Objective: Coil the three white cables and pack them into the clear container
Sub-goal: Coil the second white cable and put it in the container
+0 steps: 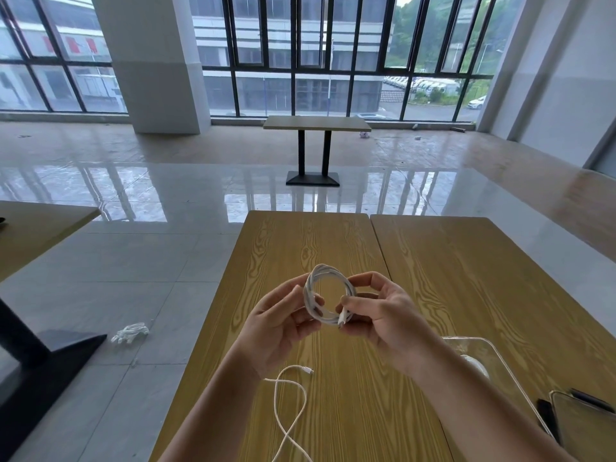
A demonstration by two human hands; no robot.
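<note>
White cable, wound into a small coil [328, 295] of several turns, is held up over the middle of the wood-grain table [300, 241], clear of the surface, with its ring facing the camera. The left hand [280, 325] grips the coil's left side, fingers curled round the strands with the thumb in front. The right hand [383, 311] holds the coil's right and lower side: its index finger arches over the top right of the ring, and thumb and fingers pinch the plug end [342, 317] against the bottom of the turns. A second cable [290, 405] lies loose on the table toward the near edge, below the left wrist, looping in an open curl with its plug pointing right and its tail running off the bottom of the view. The clear container [493, 361] sits at the table's right side toward the near edge, partly hidden behind the right forearm; something white lies inside it, too blurred to identify. A dark phone [546, 418] and a clear lid [583, 425] lie just beyond the container's near right corner. A second table [500, 261] butts against the first on the right. On the tiled floor [133, 261] to the left lies a crumpled white glove [130, 332].
</note>
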